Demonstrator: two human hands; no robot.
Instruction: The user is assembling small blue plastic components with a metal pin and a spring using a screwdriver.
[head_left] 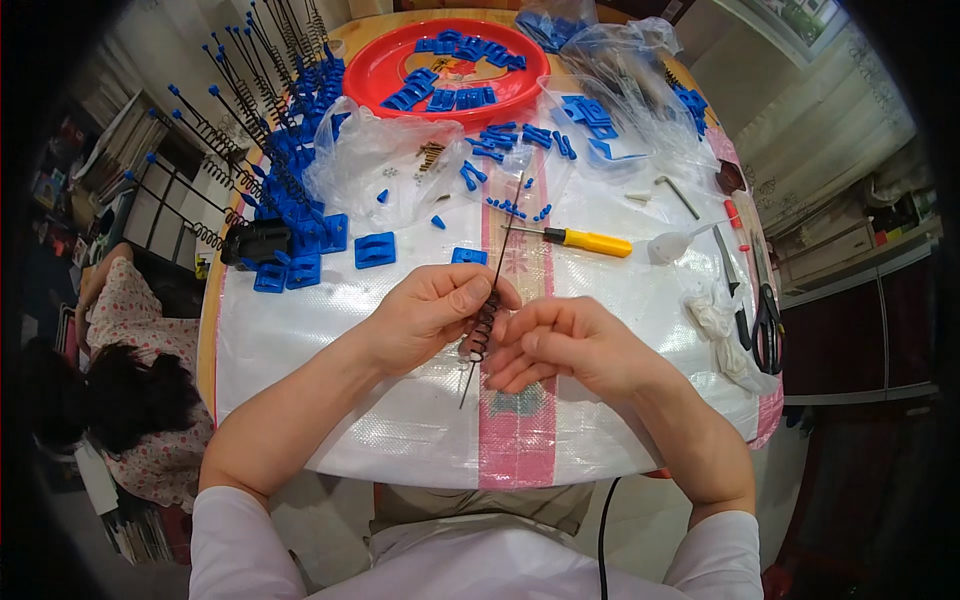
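Nearest: white sleeves and two bare forearms entering from the lower edge. A black cable (603, 540) hangs below the bench edge.

Left hand (430, 310): fingers curled shut around the top of a dark spring (482, 325) threaded on a thin rod (497, 262). The rod runs from near the body, between both hands, up and away over the bench.

Right hand (565, 345): fingers loosely bent, tips touching the spring's lower coils just beside the left hand; whether they pinch it cannot be told.

Bench (330, 420): round, covered with a white woven sheet bearing a pink stripe. The hands rest on it, near its front middle.

Just beyond the hands: a small blue block (468, 256) beside the rod; a screwdriver (583, 240), yellow handle, lying crosswise, its tip close to the rod.

Left middle: blue plates (375, 249), several, flat; a black block (257, 241) just beside them.

Right side: scissors (768, 320), black handles, near the rim; white cloth (725, 335) beside them; a knife (732, 280); a red pen (736, 222); a hex key (680, 195); a white squeeze bottle (675, 243).

Farther: clear plastic bags (385, 160), with blue parts in and around them.

Far left: finished rods with springs (255, 130), blue-tipped, standing slanted in a cluster of blue bases.

Farthest: red tray (400, 62), round, holding blue pieces.

Off the bench, left: another person in a patterned garment (130, 400).
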